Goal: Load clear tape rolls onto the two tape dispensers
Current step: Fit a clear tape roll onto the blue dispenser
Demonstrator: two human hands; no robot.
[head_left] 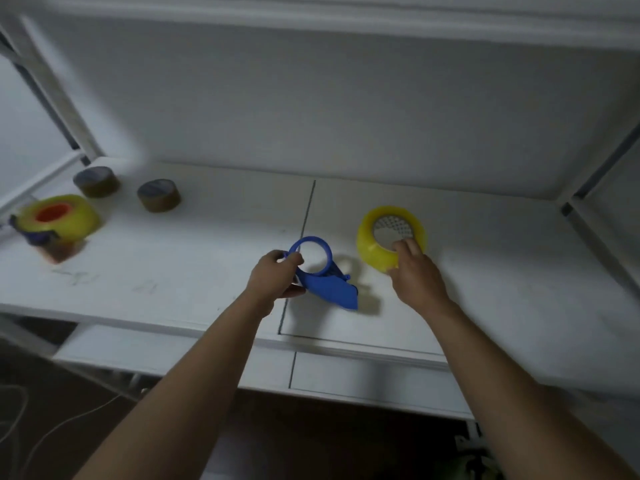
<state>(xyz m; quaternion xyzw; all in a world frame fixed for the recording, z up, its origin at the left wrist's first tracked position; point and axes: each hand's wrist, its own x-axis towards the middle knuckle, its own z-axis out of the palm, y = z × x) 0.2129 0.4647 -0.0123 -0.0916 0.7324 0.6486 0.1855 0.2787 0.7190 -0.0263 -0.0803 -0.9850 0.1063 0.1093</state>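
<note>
White table (194,271) carries a blurred loaded dispenser (52,223) at far left, while the left hand (277,275) is closed around the empty blue dispenser (329,285) and the right hand (415,271) pinches the tilted yellowish tape roll (374,251), fingertips partly hiding its rim.

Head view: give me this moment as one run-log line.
left hand holds blue dispenser | right hand grips yellowish tape roll | far-left dispenser already loaded | two brown rolls untouched

Blue dispenser (325,278) empty, tilted at table centre; yellowish tape roll (381,251) just right; loaded dispenser (52,220) far left.
</note>
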